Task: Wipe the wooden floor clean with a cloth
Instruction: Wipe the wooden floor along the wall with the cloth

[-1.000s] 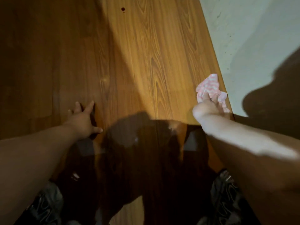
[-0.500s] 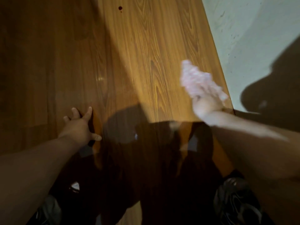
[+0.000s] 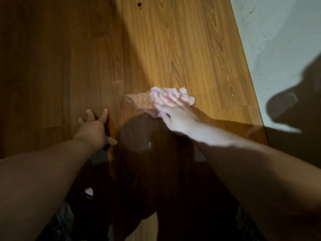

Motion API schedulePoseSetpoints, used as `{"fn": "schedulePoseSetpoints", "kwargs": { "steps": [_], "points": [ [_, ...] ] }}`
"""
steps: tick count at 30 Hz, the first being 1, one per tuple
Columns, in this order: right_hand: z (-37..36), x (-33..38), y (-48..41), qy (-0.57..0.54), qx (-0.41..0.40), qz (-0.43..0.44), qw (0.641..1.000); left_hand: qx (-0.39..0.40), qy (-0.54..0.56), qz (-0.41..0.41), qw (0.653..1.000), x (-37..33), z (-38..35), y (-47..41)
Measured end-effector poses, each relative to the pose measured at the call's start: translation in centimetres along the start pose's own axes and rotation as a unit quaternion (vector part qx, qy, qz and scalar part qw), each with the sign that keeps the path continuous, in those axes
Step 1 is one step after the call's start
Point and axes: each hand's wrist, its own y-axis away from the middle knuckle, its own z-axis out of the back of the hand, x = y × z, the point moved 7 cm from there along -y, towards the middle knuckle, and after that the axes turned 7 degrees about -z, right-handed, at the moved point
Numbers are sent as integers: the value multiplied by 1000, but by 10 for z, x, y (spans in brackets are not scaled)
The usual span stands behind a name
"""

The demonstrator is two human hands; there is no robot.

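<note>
Glossy orange-brown wood-grain plank floor meeting a pale grey-white plaster wall on the right.
Light falls in a bright wedge across the middle boards, showing bold grain loops and plank seams. The left side and the near part lie in deep brown shade. A small dark red spot sits on the floor at the top edge. The wall carries faint dark scuffs and specks, and a large dark shadow spreads over its lower part, reaching the floor's edge.
</note>
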Motion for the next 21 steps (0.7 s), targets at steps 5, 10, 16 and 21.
{"fn": "schedulePoseSetpoints", "kwargs": {
  "steps": [5, 10, 16, 21],
  "points": [
    [57, -153, 36, -33, -113, -360, 925, -13, 0, -6, 1000, 3, -3, -6],
    [50, -132, 27, -103, -83, -452, 882, -14, 2, -8, 1000, 6, -6, -10],
    [-21, 61, -14, 53, 48, 3, 997, -22, -9, -10, 1000, 7, -7, -11],
    [30, -31, -19, 16, -54, -83, 995, -21, 6, -16, 1000, 8, -8, -11]
  ]
}}
